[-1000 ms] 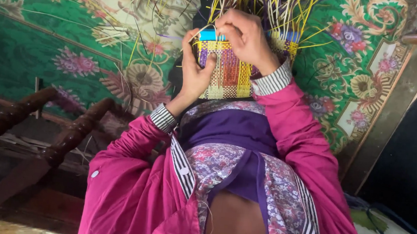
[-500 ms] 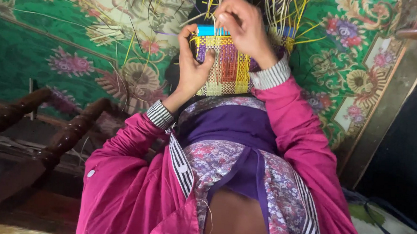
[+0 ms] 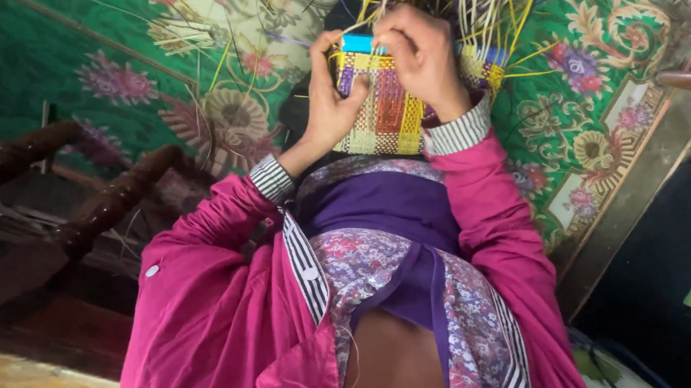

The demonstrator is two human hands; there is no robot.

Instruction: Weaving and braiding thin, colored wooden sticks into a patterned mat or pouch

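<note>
Woven panel [image 3: 388,108], checked in yellow, purple and red, is held upright above the lap, over the green floral carpet [image 3: 63,61]. Left hand [image 3: 331,104] has its grip clamped on the panel's left edge. Right hand [image 3: 420,53] has its fingers pinched together on strands at the top row, beside a blue strip [image 3: 356,43]. The lower body of the panel appears woven tight. Loose strips [image 3: 472,12] stand unwoven above, so the upper part is judged unfinished.
</note>
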